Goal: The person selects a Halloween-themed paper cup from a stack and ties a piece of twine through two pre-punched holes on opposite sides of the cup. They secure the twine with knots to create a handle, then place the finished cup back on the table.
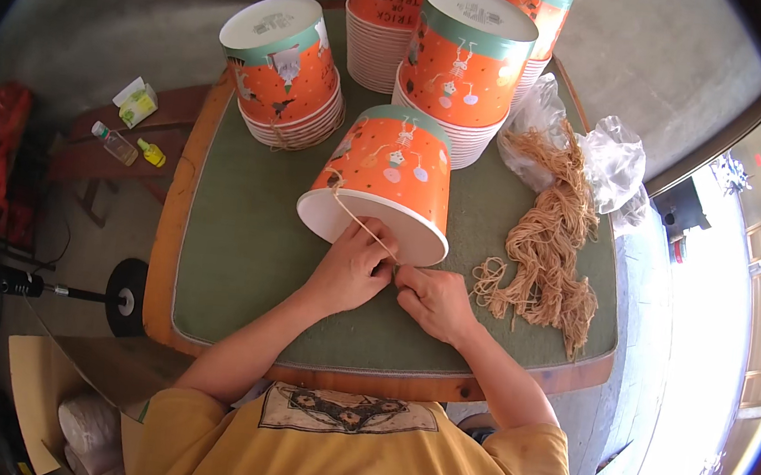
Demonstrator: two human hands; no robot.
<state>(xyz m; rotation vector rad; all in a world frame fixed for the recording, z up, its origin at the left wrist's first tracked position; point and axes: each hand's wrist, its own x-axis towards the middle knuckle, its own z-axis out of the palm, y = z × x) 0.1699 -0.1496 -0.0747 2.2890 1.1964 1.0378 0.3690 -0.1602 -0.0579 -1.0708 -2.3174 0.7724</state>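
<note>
An orange paper bucket (387,165) with a green band and white rim lies tipped on the table, its open mouth toward me. A thin tan cord (359,219) comes out of its side near the rim and runs across the mouth to my fingers. My left hand (358,265) is closed at the mouth, its fingers curled around the cord. Close beside it, my right hand (434,299) pinches the cord's end; the exact grip is partly hidden. To the right lies a loose bundle of tan cords (555,254).
Stacks of upside-down orange buckets (278,63) stand along the far side of the green-topped table (238,288). Clear plastic bags (612,164) lie at the back right. At left are a low bench (76,162) with bottles and an open cardboard box (41,388) on the floor.
</note>
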